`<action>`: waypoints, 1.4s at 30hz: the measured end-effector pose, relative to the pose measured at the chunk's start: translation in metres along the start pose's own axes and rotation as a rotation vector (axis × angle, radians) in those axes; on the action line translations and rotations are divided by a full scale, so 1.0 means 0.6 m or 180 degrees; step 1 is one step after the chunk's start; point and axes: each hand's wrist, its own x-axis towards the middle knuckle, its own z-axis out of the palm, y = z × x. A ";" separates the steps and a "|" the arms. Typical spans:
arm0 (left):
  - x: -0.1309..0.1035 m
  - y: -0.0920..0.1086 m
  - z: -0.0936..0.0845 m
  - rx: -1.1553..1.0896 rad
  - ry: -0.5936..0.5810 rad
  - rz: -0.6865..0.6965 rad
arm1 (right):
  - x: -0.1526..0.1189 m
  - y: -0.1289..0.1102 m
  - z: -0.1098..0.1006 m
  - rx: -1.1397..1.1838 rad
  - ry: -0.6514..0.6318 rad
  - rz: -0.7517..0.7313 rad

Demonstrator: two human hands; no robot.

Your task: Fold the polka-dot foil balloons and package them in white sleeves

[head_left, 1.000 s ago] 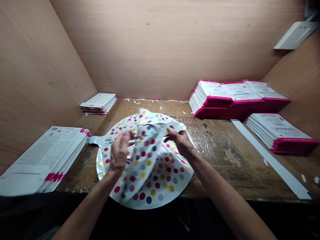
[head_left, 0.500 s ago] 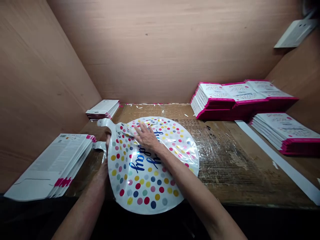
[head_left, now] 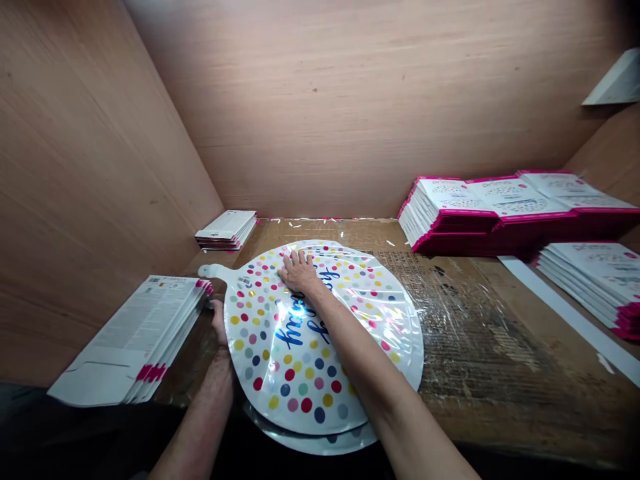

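We have the dotted balloon (head_left: 295, 363) flat on the worktop (head_left: 460, 353), atop another balloon (head_left: 320, 445), our right hand (head_left: 299, 272) spread on it, gripping nothing. Our left hand (head_left: 219, 325) is at its left edge, fingers partly hidden; we cannot tell whether they grasp. Sideways blue lettering (head_left: 290, 333), partly covered, ends in "day"; a barcode (head_left: 243, 281) sits nearby. Print on the pink-edged packs (head_left: 515, 210) is too small for us
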 end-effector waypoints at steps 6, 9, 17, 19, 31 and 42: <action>0.007 0.044 0.025 -0.0968 -0.0591 -0.0314 | -0.087 0.030 -0.033 0.0290 0.0500 -0.0103; 0.013 0.066 0.090 -0.0305 -0.0586 0.0082 | -0.181 0.087 -0.077 0.1069 0.0918 -0.0072; -0.027 0.026 0.339 0.2563 -0.0640 0.0813 | -0.361 0.178 -0.186 0.1354 0.2593 0.0614; -0.048 0.015 0.367 0.3225 -0.0737 0.0993 | -0.359 0.172 -0.191 0.1259 0.2354 0.0294; -0.168 -0.045 0.193 0.3323 -0.0434 0.2390 | -0.158 0.181 -0.158 -0.0209 0.0387 -0.0221; -0.119 -0.040 0.189 0.3543 -0.0344 0.2327 | 0.036 0.079 -0.090 -0.0331 0.0094 -0.0451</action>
